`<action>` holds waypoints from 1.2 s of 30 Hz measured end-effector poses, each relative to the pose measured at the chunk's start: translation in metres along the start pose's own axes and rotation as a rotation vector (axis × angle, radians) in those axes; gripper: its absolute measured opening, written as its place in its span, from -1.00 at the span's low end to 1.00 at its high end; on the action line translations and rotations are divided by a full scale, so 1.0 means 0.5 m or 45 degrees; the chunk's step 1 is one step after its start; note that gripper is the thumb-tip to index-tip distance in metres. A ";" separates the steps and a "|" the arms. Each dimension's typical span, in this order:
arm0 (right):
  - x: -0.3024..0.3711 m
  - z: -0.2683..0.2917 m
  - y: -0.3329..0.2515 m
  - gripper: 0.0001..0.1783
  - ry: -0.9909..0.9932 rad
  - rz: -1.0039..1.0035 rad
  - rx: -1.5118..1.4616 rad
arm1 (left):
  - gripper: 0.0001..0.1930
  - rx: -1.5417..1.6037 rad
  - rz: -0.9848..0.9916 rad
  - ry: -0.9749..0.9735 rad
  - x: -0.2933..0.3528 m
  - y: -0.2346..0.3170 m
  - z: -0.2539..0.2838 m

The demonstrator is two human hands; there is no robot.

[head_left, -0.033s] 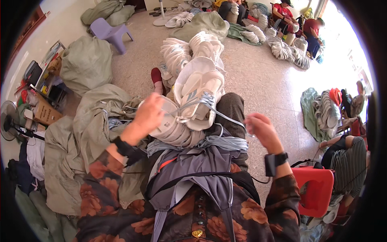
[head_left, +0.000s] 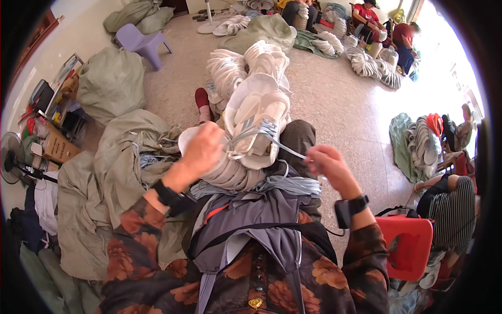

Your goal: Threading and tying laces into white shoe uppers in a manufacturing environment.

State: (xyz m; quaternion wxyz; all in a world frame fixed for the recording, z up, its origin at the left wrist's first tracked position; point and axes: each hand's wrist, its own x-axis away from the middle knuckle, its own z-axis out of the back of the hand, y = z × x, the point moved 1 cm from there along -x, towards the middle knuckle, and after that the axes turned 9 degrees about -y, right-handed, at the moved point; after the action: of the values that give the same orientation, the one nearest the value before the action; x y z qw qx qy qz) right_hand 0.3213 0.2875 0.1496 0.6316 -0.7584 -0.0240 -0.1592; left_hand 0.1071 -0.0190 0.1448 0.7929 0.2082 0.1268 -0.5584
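In front of me lies a white shoe upper with pale blue stripes, resting on stacked white shoe pieces across my lap. A light blue shoelace is threaded through its eyelets. My right hand, right of the shoe, is closed on one end of the lace, drawn out fairly straight. My left hand is closed at the shoe's left side, over the white pieces. The lace's other side runs to its fingers, which partly hide the grip. A bundle of light blue laces lies across my lap.
More nested white uppers stand beyond the shoe. Grey-green sacking spreads at my left, with a purple chair farther off. A red stool is at my right. Several people sit at the far side and at right.
Both hands have come inward: my left hand has moved right toward the shoe, and my right hand has moved slightly left with the lace. The shoe has stayed in place.
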 end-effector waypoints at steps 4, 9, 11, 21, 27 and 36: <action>-0.047 -0.103 0.020 -0.78 -0.167 -0.028 0.275 | -0.66 0.840 0.358 -0.385 -0.039 0.158 -0.090; -0.082 -0.096 0.093 -0.83 -0.010 0.076 0.267 | -0.64 0.949 0.420 -0.114 -0.073 0.148 -0.233; -0.080 -0.077 0.103 -0.83 -0.005 0.000 0.270 | -0.65 1.017 0.445 -0.254 -0.086 0.133 -0.226; -0.106 -0.098 0.085 -0.84 0.002 0.086 0.226 | -0.61 1.394 0.502 -0.701 -0.100 0.116 -0.155; -0.130 -0.094 0.087 -0.88 0.078 0.193 0.512 | -0.51 1.296 0.498 -0.669 -0.100 0.129 -0.140; -0.146 -0.087 0.066 -0.88 0.198 0.647 1.265 | -0.61 1.230 0.399 -0.599 -0.112 0.125 -0.150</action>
State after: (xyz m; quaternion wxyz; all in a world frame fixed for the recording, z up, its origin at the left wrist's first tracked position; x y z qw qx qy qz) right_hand 0.2507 0.2510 0.1050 0.9312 -0.3378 0.1340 -0.0270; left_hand 0.1487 0.0811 0.1145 0.6877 0.4340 -0.3565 -0.4600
